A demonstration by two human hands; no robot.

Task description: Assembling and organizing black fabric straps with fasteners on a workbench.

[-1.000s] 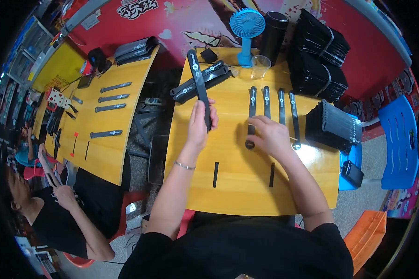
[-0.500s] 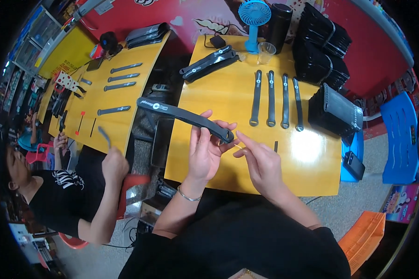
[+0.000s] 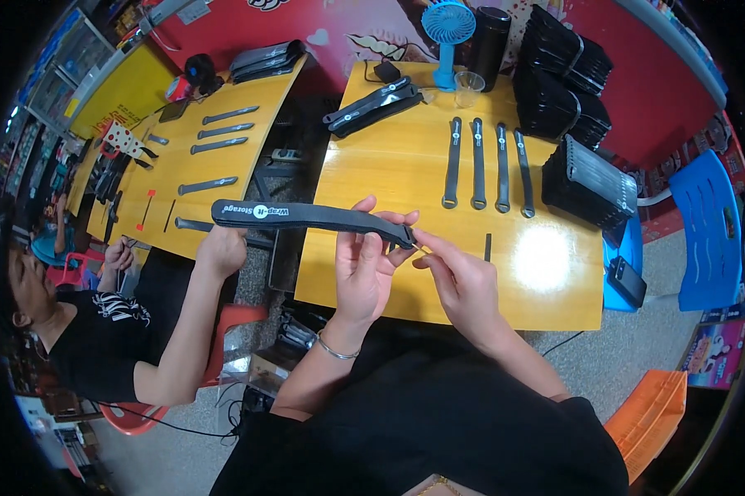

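A stack of black straps with white print lies across my left hand, its long part reaching out to the left. My left fingers and thumb are closed around the stack near its buckle end. At that end, a thin yellow band, like a rubber band, shows between the hands. My right hand pinches this band between thumb and forefinger, close to the buckle end. Beyond my hands, several single black straps with ring ends lie side by side on the yellow table.
A pile of straps, a blue fan, a clear cup and a dark cylinder stand at the back. Black bundles are stacked at right. A short black strip lies near my right hand. At left, a co-worker's hand holds a strap.
The strap stack has swung more level, its free end moving left and down. My right hand has come closer to the buckle end. The co-worker's raised hand has shifted right.
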